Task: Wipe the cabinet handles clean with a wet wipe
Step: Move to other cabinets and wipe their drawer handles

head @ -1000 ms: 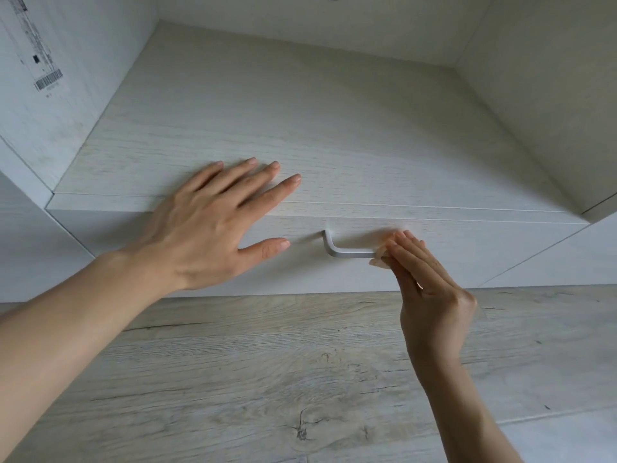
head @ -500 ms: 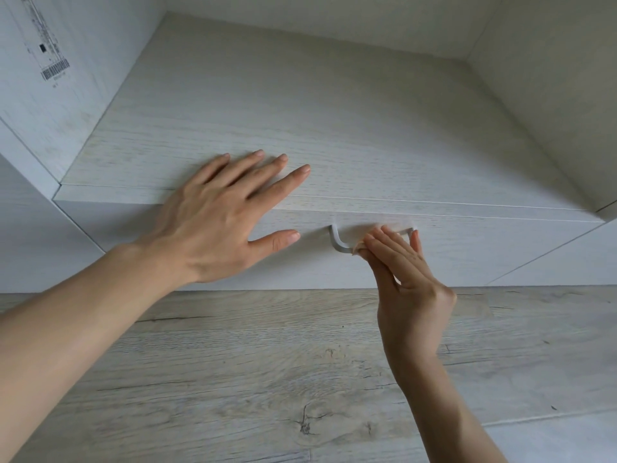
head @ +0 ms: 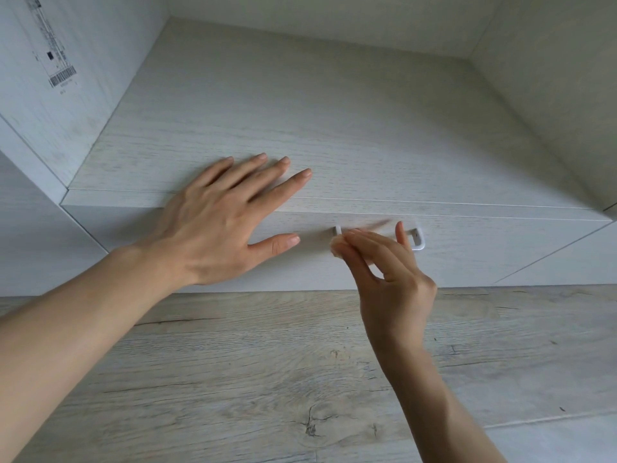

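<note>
A pale wood-grain drawer front [head: 467,255] carries a small silver bar handle [head: 415,240]. My right hand [head: 387,272] pinches a small wad of wet wipe [head: 335,243] at the handle's left end; the fingers cover most of the bar, and only its right end and left post show. My left hand [head: 227,218] lies flat with fingers spread on the cabinet's top shelf edge, thumb hanging over the drawer front, left of the handle.
The open shelf surface [head: 317,111] sits above the drawer between side panels; a barcode label [head: 58,71] is stuck on the left panel. Grey wood-look floor [head: 267,379] runs below the cabinet.
My right hand has slid left along the handle with the wipe, from the right end to the left end. The left hand stays pressed on the shelf edge.
</note>
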